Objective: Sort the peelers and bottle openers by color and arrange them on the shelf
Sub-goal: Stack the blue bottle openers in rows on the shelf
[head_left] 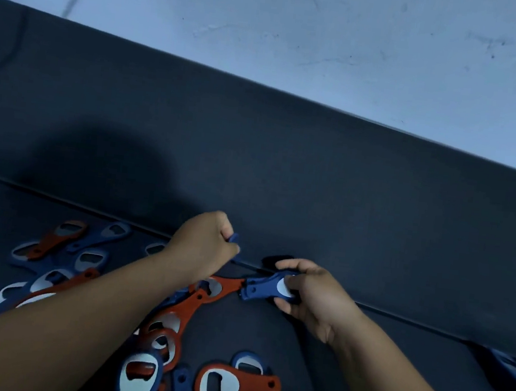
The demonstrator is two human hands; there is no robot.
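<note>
The left hand (pixel 202 247) is a closed fist above the seam of the dark matte surface (pixel 316 176). Its fingers curl round a slim blue handle (pixel 234 238). Only the short tip shows past the knuckles, so I cannot tell whether it belongs to a peeler or an opener.

Just to the right, the right hand (pixel 312 298) grips a blue plastic bottle opener (pixel 259 289) with a pale oval metal insert. The thumb lies on top, the fingers curl beneath the head, and the narrow end points left. That end lies at the tip of a red plastic bottle opener (pixel 212 288), which rests flat, partly under the left wrist.

More red and blue openers lie overlapping in a loose heap (pixel 88 259) on the lower part of the surface, beside and under the left forearm. Near the bottom edge 2 more lie close together: a red opener with a metal ring (pixel 233 388) and a blue opener with a wide metal face (pixel 137 379). At the far right edge some blurred blue items (pixel 511 375) lie on the surface. A pale scuffed wall (pixel 300 39) rises behind.
</note>
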